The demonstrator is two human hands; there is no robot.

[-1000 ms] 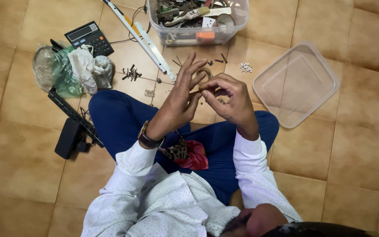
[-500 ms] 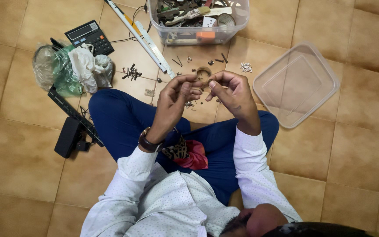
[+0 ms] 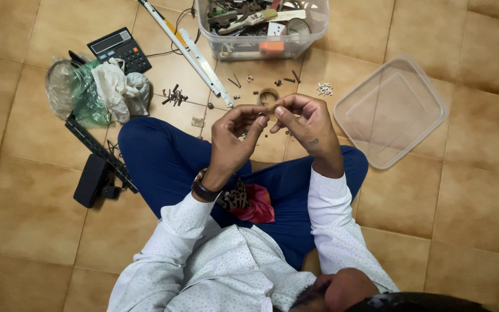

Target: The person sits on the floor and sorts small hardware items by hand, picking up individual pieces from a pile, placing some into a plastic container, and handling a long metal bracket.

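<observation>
I sit cross-legged on a tiled floor with both hands raised over my knees. My left hand (image 3: 232, 136), a watch on its wrist, and my right hand (image 3: 304, 122) meet fingertip to fingertip. Between them they pinch a small brownish piece (image 3: 270, 110), too small to identify. On the floor just beyond the fingers lies a small tape ring (image 3: 268, 93) among loose screws (image 3: 172, 95) and a heap of small white parts (image 3: 323, 88).
A clear box of tools (image 3: 261, 29) stands at the far side, its clear lid (image 3: 389, 110) on the right. White rails (image 3: 186, 49), a calculator (image 3: 118, 49), plastic bags (image 3: 96, 89) and a black bracket with adapter (image 3: 93, 173) lie left. A red cloth (image 3: 255, 205) rests in my lap.
My left hand's fingers, spread upright a second ago, have curled down and its fingertips now meet those of my right hand on the small piece. The right hand barely moved.
</observation>
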